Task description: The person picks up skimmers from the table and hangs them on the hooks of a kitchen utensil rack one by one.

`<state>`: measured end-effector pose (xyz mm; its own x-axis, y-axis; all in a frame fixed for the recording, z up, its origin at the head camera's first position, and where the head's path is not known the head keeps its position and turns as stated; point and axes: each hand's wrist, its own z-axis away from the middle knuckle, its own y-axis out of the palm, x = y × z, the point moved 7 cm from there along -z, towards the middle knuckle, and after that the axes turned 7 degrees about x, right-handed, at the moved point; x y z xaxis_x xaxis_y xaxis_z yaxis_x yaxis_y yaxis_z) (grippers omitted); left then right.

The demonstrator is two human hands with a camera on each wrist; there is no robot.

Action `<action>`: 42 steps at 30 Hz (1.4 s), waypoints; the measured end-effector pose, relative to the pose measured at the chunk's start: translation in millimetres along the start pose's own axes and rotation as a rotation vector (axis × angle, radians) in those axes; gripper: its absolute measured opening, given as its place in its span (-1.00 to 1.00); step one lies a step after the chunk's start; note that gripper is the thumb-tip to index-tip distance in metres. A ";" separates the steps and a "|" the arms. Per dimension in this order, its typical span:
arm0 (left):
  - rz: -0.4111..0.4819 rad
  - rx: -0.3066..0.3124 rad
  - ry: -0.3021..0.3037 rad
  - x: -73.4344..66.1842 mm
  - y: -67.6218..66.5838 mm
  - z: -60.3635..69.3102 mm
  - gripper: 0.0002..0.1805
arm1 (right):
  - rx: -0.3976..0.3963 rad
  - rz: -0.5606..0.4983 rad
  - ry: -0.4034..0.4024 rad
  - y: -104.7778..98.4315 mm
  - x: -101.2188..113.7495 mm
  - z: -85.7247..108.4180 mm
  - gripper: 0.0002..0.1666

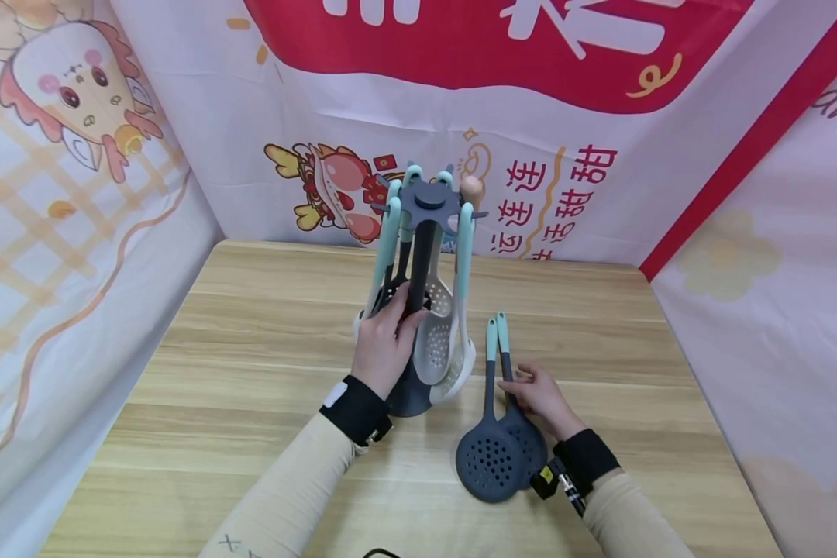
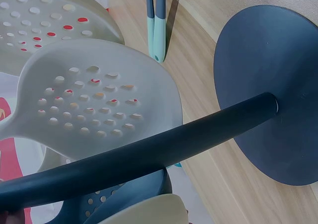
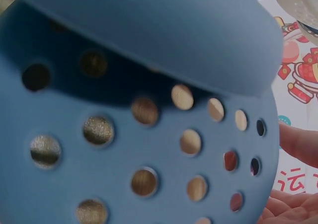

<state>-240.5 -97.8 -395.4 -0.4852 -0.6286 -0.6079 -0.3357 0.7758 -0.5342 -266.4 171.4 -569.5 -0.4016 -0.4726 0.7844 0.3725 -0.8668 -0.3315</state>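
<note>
My left hand [image 1: 384,345] grips the dark pole [image 1: 425,263] of a rotating utensil stand, whose round base [image 2: 268,95] appears at right in the left wrist view. White slotted tools [image 2: 99,90] and dark ones hang by mint handles [image 1: 464,248] from its top. To the right, two dark grey skimmers with mint handle ends lie on the table: the left skimmer [image 1: 490,462] overlaps the right skimmer [image 1: 532,446]. My right hand [image 1: 540,399] is at the right skimmer's handle, thumb and fingers spread apart. Perforated heads cover most of the right wrist view.
The wooden table [image 1: 251,341] meets a printed cloth backdrop [image 1: 251,178] behind the stand, with more cloth on both sides. A dark cable loop [image 1: 380,552] shows at the near edge.
</note>
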 end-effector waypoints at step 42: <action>-0.003 -0.006 0.013 1.9 1.3 0.4 -0.62 | -0.120 -0.038 0.020 -13.1 -2.2 -2.2 -0.39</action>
<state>-241.6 -98.0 -397.5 -0.4948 -0.6300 -0.5986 -0.3419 0.7744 -0.5324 -272.3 183.5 -568.0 -0.4302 -0.4412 0.7876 0.2546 -0.8963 -0.3631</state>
